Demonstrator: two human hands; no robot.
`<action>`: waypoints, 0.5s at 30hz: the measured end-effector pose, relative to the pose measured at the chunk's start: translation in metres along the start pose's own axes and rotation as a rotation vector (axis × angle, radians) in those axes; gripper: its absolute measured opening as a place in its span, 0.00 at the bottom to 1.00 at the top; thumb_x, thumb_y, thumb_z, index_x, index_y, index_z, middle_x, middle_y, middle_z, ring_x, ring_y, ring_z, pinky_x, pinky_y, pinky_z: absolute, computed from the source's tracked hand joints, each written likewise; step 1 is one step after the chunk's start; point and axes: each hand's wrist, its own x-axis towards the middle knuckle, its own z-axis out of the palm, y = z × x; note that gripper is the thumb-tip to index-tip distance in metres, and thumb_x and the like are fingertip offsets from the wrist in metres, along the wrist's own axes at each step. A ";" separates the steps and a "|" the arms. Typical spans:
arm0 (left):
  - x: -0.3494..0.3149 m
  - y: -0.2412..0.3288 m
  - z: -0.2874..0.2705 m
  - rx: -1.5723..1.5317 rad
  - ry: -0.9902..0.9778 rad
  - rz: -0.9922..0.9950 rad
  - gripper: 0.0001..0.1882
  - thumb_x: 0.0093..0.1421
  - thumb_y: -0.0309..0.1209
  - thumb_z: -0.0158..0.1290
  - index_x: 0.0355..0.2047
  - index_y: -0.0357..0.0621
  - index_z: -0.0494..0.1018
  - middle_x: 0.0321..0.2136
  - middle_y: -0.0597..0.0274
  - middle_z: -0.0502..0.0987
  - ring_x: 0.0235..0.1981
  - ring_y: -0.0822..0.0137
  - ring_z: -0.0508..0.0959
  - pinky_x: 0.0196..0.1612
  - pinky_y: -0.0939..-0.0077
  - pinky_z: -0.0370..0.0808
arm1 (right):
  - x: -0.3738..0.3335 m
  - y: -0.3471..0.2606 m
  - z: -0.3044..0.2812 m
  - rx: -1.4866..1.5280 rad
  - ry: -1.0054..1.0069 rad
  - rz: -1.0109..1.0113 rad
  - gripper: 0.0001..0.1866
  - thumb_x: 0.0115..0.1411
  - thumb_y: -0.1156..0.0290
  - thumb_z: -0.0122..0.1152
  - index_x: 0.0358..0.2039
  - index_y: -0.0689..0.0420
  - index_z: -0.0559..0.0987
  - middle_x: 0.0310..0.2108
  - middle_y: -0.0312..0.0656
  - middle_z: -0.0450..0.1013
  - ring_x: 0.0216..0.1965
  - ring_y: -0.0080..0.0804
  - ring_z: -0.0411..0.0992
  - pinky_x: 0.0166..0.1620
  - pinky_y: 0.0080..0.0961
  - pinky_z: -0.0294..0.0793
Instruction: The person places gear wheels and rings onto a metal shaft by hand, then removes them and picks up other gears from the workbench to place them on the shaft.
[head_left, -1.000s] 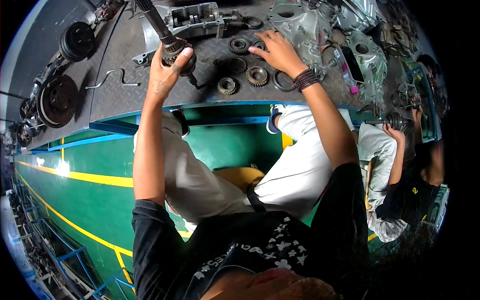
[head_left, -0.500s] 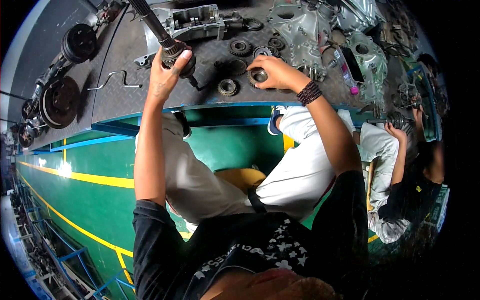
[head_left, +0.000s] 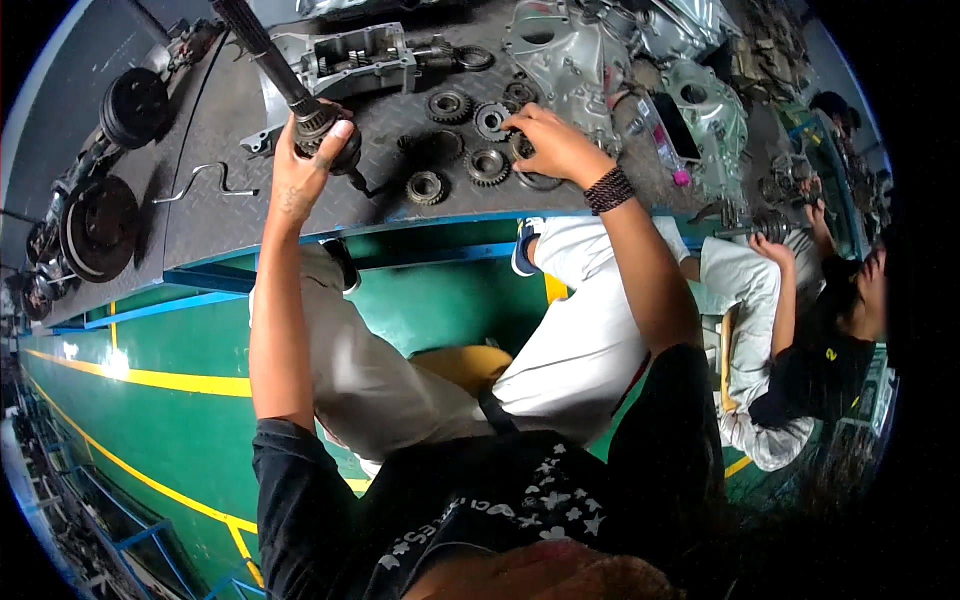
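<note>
My left hand is closed around a long splined gear shaft, tilted so its upper end points to the far left and its thin end hangs just over the metal bench top. To the right, my right hand has its thumb and fingers curled about a dark ring gear, partly hidden by the fingers. Beside the fingertips lie a toothed gear, a lighter gear and a darker gear. A small gear rests near the bench's front edge.
An open gearbox housing lies at the back. Metal casings, a phone and a pink-capped bottle are on the right. A bent crank handle and brake drums lie left. A co-worker handles another shaft.
My right hand has left the toothed gear on the bench and moved right to the ring gear beside it. My left hand still holds the shaft. The whole view has shifted slightly.
</note>
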 end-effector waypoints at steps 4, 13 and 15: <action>-0.003 -0.001 -0.005 -0.015 0.027 0.013 0.17 0.64 0.37 0.65 0.48 0.42 0.75 0.39 0.66 0.80 0.40 0.74 0.77 0.47 0.76 0.75 | 0.004 -0.052 0.004 -0.109 0.125 -0.138 0.38 0.50 0.56 0.78 0.59 0.54 0.75 0.56 0.46 0.71 0.59 0.47 0.70 0.60 0.43 0.72; 0.001 -0.002 -0.001 -0.003 0.018 0.012 0.17 0.63 0.37 0.66 0.47 0.42 0.75 0.38 0.67 0.79 0.38 0.74 0.77 0.45 0.77 0.75 | 0.014 -0.028 0.022 0.307 -0.049 -0.161 0.33 0.52 0.64 0.76 0.59 0.55 0.77 0.47 0.44 0.79 0.47 0.36 0.77 0.54 0.34 0.77; 0.003 -0.003 -0.004 -0.015 -0.008 0.006 0.18 0.63 0.37 0.66 0.47 0.41 0.75 0.39 0.66 0.79 0.39 0.74 0.77 0.46 0.76 0.75 | 0.014 -0.035 -0.005 0.840 -0.141 -0.092 0.33 0.57 0.62 0.73 0.63 0.56 0.75 0.50 0.38 0.78 0.46 0.23 0.74 0.51 0.26 0.76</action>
